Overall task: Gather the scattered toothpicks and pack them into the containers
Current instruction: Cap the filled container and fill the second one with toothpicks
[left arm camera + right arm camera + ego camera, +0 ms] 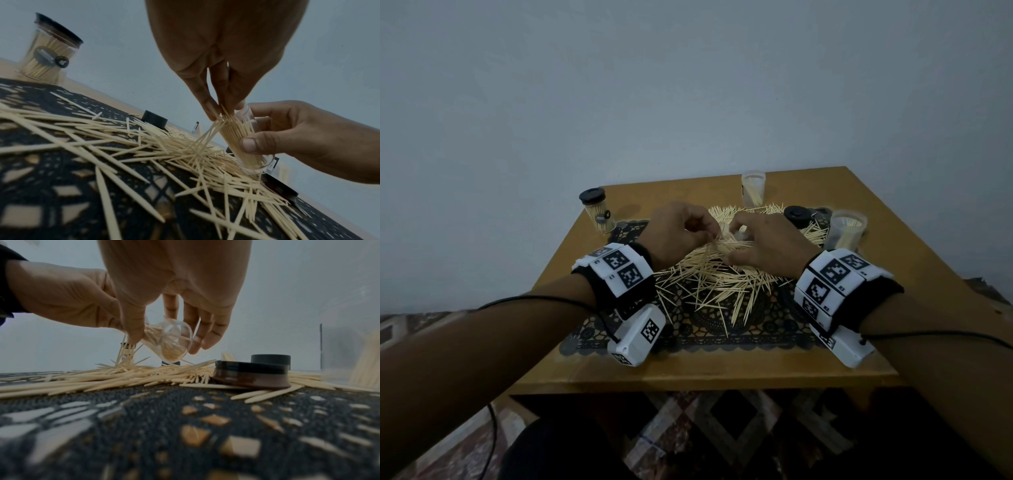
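A: While the right hand holds the tilted jar above the pile, where is its mouth?

B: Facing the left hand, whose grip pinches toothpicks lengthwise at the rim.

A: Nearest hand?

B: Left.

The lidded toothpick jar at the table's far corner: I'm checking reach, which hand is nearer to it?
Left. The left hand works just right of the lidded jar; the right hand is farther, beyond the left.
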